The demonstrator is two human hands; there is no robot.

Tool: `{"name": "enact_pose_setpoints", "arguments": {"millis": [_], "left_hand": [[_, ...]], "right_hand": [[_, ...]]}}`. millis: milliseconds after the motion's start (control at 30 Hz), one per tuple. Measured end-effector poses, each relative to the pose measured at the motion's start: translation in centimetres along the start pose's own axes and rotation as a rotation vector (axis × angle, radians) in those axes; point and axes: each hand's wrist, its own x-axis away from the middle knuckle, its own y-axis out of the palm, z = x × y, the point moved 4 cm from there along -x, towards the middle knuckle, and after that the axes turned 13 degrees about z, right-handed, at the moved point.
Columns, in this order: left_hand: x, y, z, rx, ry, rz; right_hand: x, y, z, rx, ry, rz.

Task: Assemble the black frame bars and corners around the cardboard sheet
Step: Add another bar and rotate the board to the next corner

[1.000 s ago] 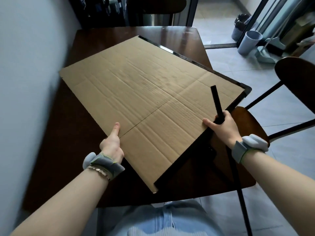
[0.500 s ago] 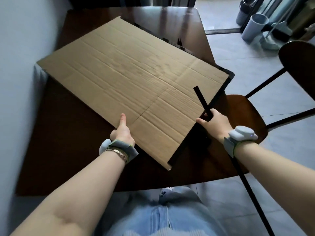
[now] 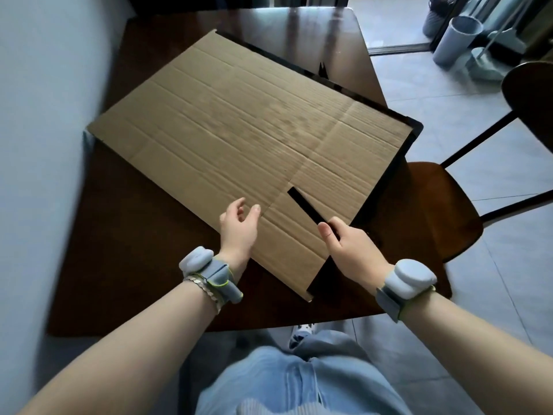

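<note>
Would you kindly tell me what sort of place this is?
Probably a home dining area: a dark wooden table, a wooden chair beside it, and a grey bin on the tiled floor.

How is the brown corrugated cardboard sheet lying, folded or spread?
Spread. The brown corrugated cardboard sheet lies open across the dark wooden table; its creases show, but no panel is folded over.

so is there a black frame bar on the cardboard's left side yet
No, the cardboard sheet shows bare brown edges on its left side; fitted black frame bars run only along its right-hand edges.
</note>
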Motion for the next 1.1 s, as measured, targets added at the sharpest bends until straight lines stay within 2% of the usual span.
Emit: {"name": "enact_pose_setpoints", "arguments": {"millis": [67, 100, 200, 333, 400, 500, 567, 667, 800, 967, 1100], "left_hand": [[2.0, 1.3, 1.4, 0.330, -0.098, -0.285], [2.6, 1.6, 1.8, 0.412, -0.133, -0.353], [3.1, 1.6, 1.5, 0.431, -0.097, -0.329], [2.6, 1.2, 0.7, 0.458, -0.197, -0.283], [2.7, 1.3, 1.0, 0.443, -0.213, -0.337], [3.8, 1.6, 1.9, 0.381, -0.114, -0.439], [3.8, 1.5, 2.5, 0.365, -0.015, -0.409], [3.4, 1.0, 3.2, 0.287, 0.167, -0.439], [3.6, 0.6, 3.5, 0.200, 0.278, -0.548], [3.7, 0.4, 4.5, 0.156, 0.324, -0.614], [3.8, 0.5, 4.3, 0.121, 0.338, -0.649]], "right_hand": [[0.7, 0.3, -0.8, 0.000, -0.029, -0.017], [1.0, 0.4, -1.0, -0.005, -0.030, -0.031], [1.6, 0.9, -1.1, -0.033, 0.016, -0.082], [1.6, 1.3, -1.3, 0.018, 0.079, -0.198], [0.9, 1.3, -2.1, -0.073, 0.109, -0.208], [-0.2, 1.1, -3.8, -0.372, 0.204, -0.142], [-0.6, 1.0, -4.1, -0.550, 0.282, -0.136], [-0.4, 0.6, -4.2, -0.680, 0.370, -0.164], [0.2, 0.4, -4.1, -0.828, 0.429, -0.156], [0.1, -0.1, -4.2, -0.863, 0.387, -0.115], [0.0, -0.2, -4.1, -0.767, 0.333, -0.139]]}}
